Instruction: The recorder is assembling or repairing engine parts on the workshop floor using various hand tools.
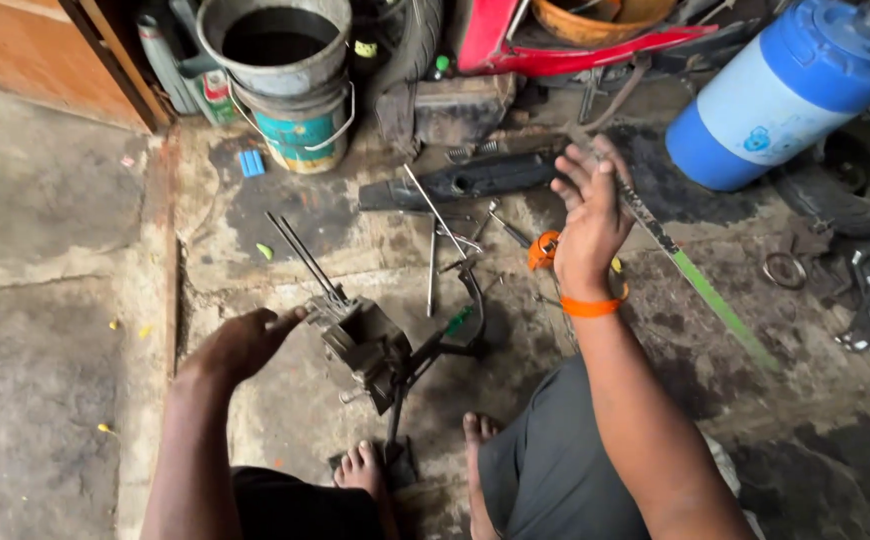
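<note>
1. Two hands are seen at work over a stained concrete floor [45, 330]. The left hand [245, 343] is curled closed on the upper edge of a greasy engine block [365, 345], which sits on the floor in front of the person's bare feet, with two long studs [303, 255] standing out of it.
2. The block is judged to be partly stripped: the studs are bare, and loose tools [445, 245] are scattered just behind it. How much work is left cannot be told.
3. The right hand [590, 215] is raised clear of the block, fingers spread, gripping nothing; an orange band [593, 305] is worn at the wrist.
4. Containers, left to right: stacked buckets [290, 85], the top one dark inside, contents not discernible; an orange bowl [595, 20], contents unclear; a blue and white cylinder [780, 95], lying tilted, closed.
</note>
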